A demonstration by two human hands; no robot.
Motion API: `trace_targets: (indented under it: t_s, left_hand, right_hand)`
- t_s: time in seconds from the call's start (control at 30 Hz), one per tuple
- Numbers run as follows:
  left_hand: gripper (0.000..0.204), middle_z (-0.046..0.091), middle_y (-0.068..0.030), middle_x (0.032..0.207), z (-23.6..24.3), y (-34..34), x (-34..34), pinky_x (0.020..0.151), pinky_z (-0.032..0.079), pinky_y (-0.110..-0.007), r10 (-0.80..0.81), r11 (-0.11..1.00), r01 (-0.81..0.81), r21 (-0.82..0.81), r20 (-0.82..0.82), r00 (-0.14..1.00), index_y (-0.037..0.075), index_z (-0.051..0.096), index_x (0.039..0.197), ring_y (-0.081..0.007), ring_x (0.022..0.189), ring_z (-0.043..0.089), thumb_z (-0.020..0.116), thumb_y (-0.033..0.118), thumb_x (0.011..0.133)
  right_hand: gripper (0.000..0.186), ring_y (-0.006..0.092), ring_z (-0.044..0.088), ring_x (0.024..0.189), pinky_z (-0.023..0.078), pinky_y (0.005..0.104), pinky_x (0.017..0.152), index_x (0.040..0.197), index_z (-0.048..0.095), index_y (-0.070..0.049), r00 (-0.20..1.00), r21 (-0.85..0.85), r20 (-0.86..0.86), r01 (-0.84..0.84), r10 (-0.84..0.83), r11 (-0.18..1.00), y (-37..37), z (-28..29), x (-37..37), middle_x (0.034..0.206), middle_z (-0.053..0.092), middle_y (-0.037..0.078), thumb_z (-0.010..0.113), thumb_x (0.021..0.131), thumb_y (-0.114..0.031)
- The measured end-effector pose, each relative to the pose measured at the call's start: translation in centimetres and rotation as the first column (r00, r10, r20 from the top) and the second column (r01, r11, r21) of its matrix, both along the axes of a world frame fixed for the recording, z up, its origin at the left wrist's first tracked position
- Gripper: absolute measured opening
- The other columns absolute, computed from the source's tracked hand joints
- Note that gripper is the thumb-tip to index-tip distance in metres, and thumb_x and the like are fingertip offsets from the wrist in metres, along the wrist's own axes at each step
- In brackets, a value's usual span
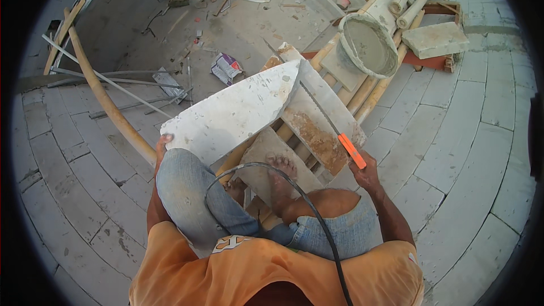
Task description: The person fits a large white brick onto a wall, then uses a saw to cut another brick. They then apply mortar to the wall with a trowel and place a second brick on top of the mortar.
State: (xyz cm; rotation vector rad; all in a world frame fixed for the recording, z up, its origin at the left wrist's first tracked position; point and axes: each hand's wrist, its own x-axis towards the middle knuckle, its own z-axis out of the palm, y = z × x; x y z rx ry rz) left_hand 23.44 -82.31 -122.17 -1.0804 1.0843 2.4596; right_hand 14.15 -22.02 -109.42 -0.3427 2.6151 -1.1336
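My left hand [165, 143] grips the lower left end of a pale white block [224, 110] lying slantwise over my left knee and other blocks. My right hand [365, 170] is closed on the orange handle of a long hand saw [352, 153], its blade running up and left alongside the angled right end of the white block. Beneath the blade lies a block with brown dirt [314, 136]. My bare feet rest by a greyish slab [258, 150], and a black cable [306, 198] loops across my legs.
A bucket of grey mortar [368, 45] stands on bamboo poles [408, 0] at upper right, beside another block [433, 39]. Bamboo [116, 113] and metal rods lie left on the blockwork. Beyond are a wall, a lower floor with debris and a torn bag [226, 68].
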Motion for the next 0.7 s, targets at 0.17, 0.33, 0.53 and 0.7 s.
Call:
trace_targets:
  t_s: [0.17, 0.33, 0.53, 0.7]
  left_hand:
    - [0.079, 0.061, -0.0184, 0.126, -1.3, 0.7, -0.7, 0.093, 0.049, -0.044, -0.049, 0.999, 0.048, 0.018, 0.032, 0.998, 0.003, 0.049, 0.139, -0.034, 0.108, 0.061, 0.068, 0.044, 0.074]
    - [0.08, 0.061, -0.0187, 0.126, -1.0, 1.5, -1.0, 0.093, 0.049, -0.044, -0.068, 0.997, 0.067, 0.028, 0.055, 0.996, 0.003, 0.049, 0.139, -0.0342, 0.108, 0.061, 0.068, 0.045, 0.074]
    - [0.08, 0.061, -0.019, 0.126, -1.6, 1.2, -1.4, 0.092, 0.048, -0.044, -0.09, 0.996, 0.088, 0.032, 0.073, 0.993, 0.004, 0.048, 0.14, -0.0345, 0.109, 0.061, 0.068, 0.046, 0.075]
    - [0.081, 0.061, -0.0193, 0.126, -1.7, 2.7, -1.6, 0.092, 0.048, -0.044, -0.15, 0.988, 0.146, 0.054, 0.094, 0.984, 0.004, 0.048, 0.14, -0.0348, 0.109, 0.061, 0.068, 0.048, 0.075]
  right_hand:
    - [0.013, 0.0324, 0.059, 0.069, 0.049, 0.0406, 0.064, 0.084, 0.056, 0.002, 0.983, 0.064, 0.074, 0.164, -0.168, 0.984, -0.5, 0.0, 1.2, 0.075, 0.056, 0.014, 0.065, 0.074, 0.001]
    - [0.013, 0.0355, 0.056, 0.067, 0.048, 0.0414, 0.062, 0.083, 0.055, 0.001, 0.991, 0.051, -0.043, 0.128, -0.126, 0.99, -0.6, -1.1, 0.9, 0.073, 0.053, 0.015, 0.065, 0.074, 0.001]
    - [0.019, 0.037, 0.057, 0.071, 0.049, 0.0434, 0.063, 0.089, 0.056, -0.002, 0.959, 0.246, -0.278, 0.117, -0.045, 0.962, -1.3, -1.2, -1.3, 0.075, 0.053, 0.015, 0.067, 0.074, 0.002]
    - [0.019, 0.038, 0.057, 0.072, 0.049, 0.0444, 0.063, 0.089, 0.056, -0.002, 0.938, 0.263, -0.327, 0.203, -0.11, 0.943, -2.4, -0.5, -4.4, 0.075, 0.053, 0.016, 0.065, 0.074, 0.004]
